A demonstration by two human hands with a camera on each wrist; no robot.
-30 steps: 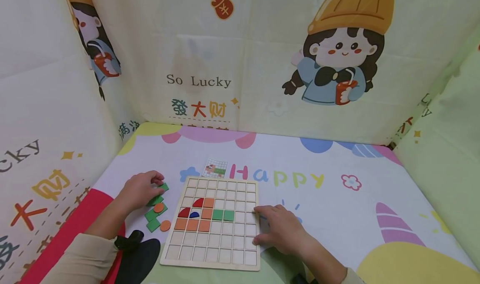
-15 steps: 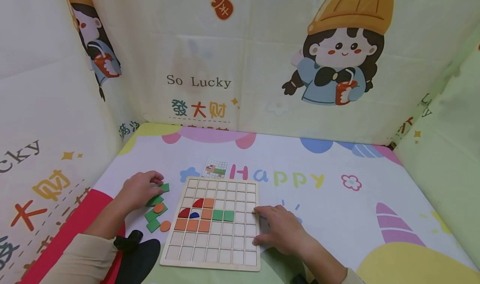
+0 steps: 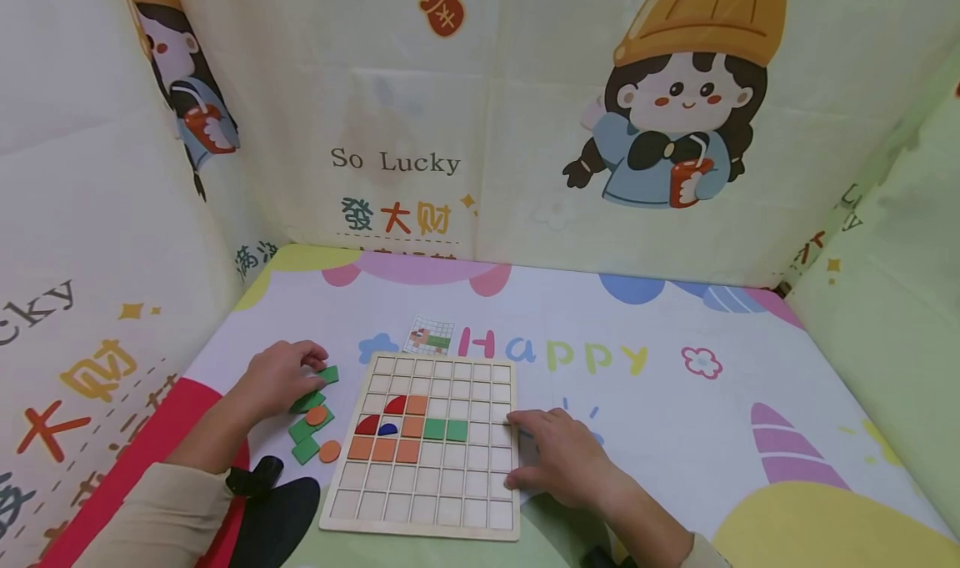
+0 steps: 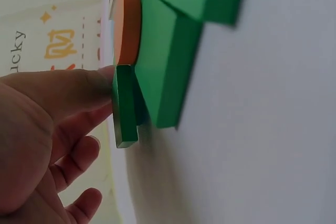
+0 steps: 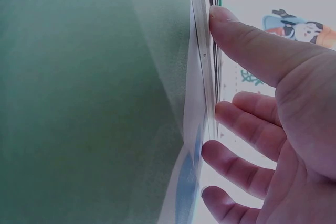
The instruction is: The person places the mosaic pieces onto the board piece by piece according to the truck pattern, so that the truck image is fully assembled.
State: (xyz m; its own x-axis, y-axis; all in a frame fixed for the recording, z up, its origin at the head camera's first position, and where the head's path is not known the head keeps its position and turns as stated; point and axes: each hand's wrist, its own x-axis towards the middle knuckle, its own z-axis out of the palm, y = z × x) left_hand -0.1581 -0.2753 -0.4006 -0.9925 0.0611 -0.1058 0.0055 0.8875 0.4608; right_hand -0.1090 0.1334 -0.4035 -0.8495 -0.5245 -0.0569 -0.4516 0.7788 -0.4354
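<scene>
My left hand (image 3: 283,376) is at the loose square green tiles (image 3: 306,449) left of the board. Its bent thumb and index finger reach down at a green tile (image 3: 328,374) at the far end of the pile. In the left wrist view a tilted green tile (image 4: 125,106) hides the fingertips, and no clear pinch shows. My right hand (image 3: 564,458) touches the right edge of the wooden grid board (image 3: 442,491) with thumb and fingertips, fingers extended and spread. On the board lie orange squares (image 3: 383,449), red quarter-round pieces (image 3: 367,424), a blue half-round piece (image 3: 387,429) and two green squares (image 3: 457,430).
Among the loose green tiles are two orange discs (image 3: 330,451). A small pattern card (image 3: 430,334) lies behind the board, its lower edge by the board's far rim. The tabletop has a printed cloth (image 3: 637,401), and patterned fabric walls (image 3: 510,168) stand around it.
The head view has shifted very slightly. Both hands, the tiles and the board keep their places.
</scene>
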